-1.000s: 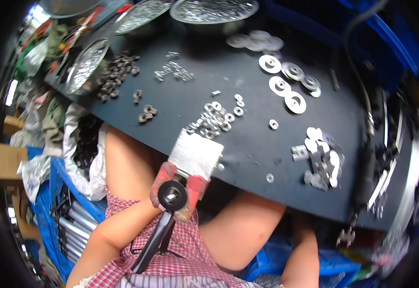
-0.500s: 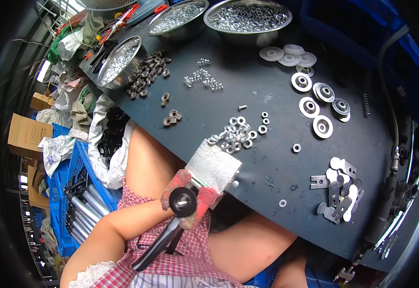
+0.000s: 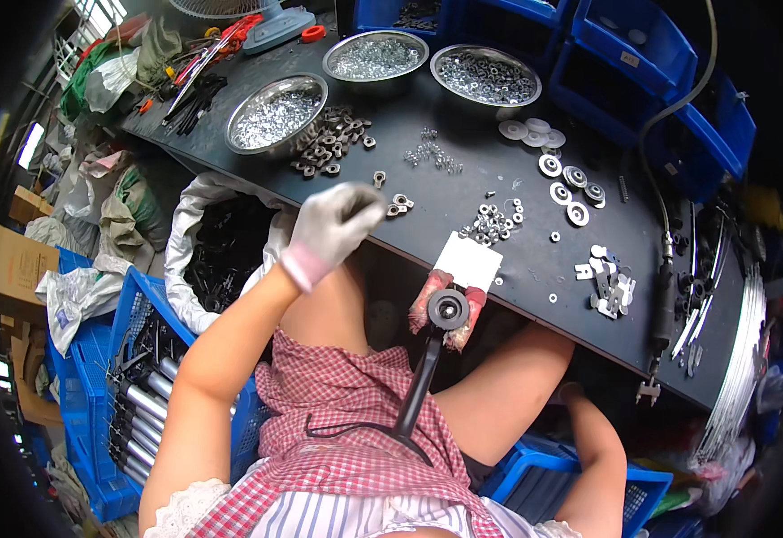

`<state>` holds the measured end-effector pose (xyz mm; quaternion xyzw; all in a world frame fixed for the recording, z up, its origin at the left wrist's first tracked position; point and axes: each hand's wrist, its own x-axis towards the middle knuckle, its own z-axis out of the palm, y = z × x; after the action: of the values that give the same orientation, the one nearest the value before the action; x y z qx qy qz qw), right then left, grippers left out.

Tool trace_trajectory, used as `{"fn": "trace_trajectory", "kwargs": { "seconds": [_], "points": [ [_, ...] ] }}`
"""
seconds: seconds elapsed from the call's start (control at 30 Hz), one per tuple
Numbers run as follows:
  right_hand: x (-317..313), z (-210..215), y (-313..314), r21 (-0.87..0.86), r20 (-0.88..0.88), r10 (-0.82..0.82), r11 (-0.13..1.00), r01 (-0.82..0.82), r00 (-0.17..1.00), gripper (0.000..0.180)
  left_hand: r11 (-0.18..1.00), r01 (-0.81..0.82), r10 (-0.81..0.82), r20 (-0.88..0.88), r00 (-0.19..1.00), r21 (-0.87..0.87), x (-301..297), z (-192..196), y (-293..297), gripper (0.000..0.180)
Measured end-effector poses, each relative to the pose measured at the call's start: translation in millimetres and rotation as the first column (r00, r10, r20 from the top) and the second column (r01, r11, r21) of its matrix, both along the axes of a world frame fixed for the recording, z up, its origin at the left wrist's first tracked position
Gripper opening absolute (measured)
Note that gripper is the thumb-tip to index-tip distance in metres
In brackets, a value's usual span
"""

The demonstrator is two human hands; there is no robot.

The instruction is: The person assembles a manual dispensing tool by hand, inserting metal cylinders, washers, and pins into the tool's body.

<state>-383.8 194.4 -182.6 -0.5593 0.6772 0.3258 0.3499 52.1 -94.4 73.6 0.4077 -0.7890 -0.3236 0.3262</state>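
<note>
My left hand, in a pale glove with a pink cuff, hovers over the table's near edge with its fingers curled. Motion smears the fingertips, and I cannot make out what they hold. Just beyond lie small brown metal fittings. To its right, a black tubular part with a round, ringed head stands between two red-wrapped pads, below a white plate. My right forearm reaches down beside my right thigh; the hand is in shadow, its fingers hidden.
Steel bowls of small metal parts stand at the back. Nuts, springs, ringed discs and flat metal clips lie on the table. A blue crate sits low right; a white sack stands left.
My left hand has come up from behind the padded holder and moved left, over the table edge. The view has shifted, showing more of the right arm and the back bins.
</note>
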Motion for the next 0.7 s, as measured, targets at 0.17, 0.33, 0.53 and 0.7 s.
{"fn": "trace_trajectory", "kwargs": {
  "seconds": [0.17, 0.33, 0.53, 0.7],
  "points": [
    [48.9, 85.8, 33.1, -0.021, -0.164, -0.334, 0.942, 0.335, 0.928, 0.041, 0.981, 0.106, 0.0, 0.552, 0.834, -0.16, -66.1, -1.9, -96.3, 0.058],
    [124.4, 197.2, 65.7, -0.645, 0.064, -0.743, 0.478, 0.596, 0.666, 0.027, 0.988, 0.085, 0.011, 0.598, 0.801, -0.132, -48.7, 7.5, -107.7, 0.065],
    [186.3, 148.8, 100.8, -0.275, 0.953, -0.146, -0.785, 0.556, 0.265, 0.031, 0.984, 0.143, -0.073, 0.486, 0.871, -0.108, -25.4, 6.1, -126.0, 0.041],
    [173.9, 146.1, 67.1, -0.066, 0.985, 0.058, -0.748, 0.66, 0.163, 0.027, 0.977, 0.169, -0.101, 0.411, 0.906, -0.133, -24.3, 18.7, -125.3, 0.031]
  ]
}}
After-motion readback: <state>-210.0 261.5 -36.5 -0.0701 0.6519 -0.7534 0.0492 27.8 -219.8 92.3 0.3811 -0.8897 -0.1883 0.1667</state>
